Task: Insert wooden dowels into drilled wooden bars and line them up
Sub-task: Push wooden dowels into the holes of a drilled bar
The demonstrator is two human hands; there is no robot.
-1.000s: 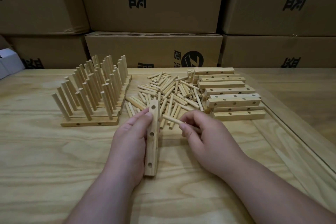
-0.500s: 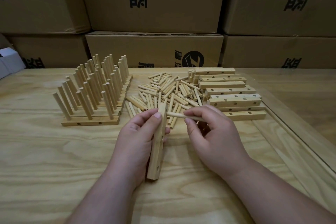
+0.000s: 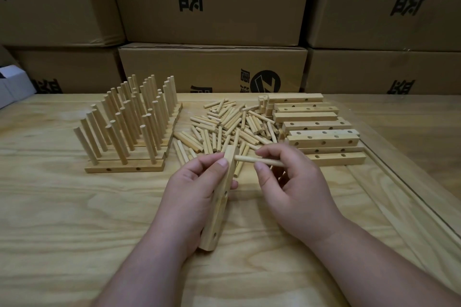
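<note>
**Dowel tip at the top hole of the bar you're holding**

Your left hand [image 3: 192, 197] grips a drilled wooden bar [image 3: 219, 200], fingers and thumb wrapped round its upper half. The bar runs lengthwise away from you, near end low by the table [image 3: 74, 219], far end raised toward the pile. Holes show along its right-facing side.

Your right hand [image 3: 296, 189] pinches a single dowel [image 3: 259, 161] between thumb and fingertips. The dowel lies roughly level, pointing left, and its free tip is right at the bar's far end, touching or just short; can't tell whether it's in a hole. Your other right fingers are curled under; something pale shows between them, too hidden to identify.

Loose dowels [image 3: 229, 129] lie in a scattered pile past your hands, mid-table. Right of the pile, a stack of drilled bars [image 3: 319, 132] lies flat, holes visible on top and side faces, some bars overlapping.

Left of the pile, finished bars with dowels standing in them [image 3: 129, 127] sit lined up side by side, the dowels leaning slightly left and back in the wide-angle view.

Cardboard boxes [image 3: 212, 2] with black printed characters are stacked along the table's far edge. A white box [image 3: 12, 85] shows at the far left edge.
</note>
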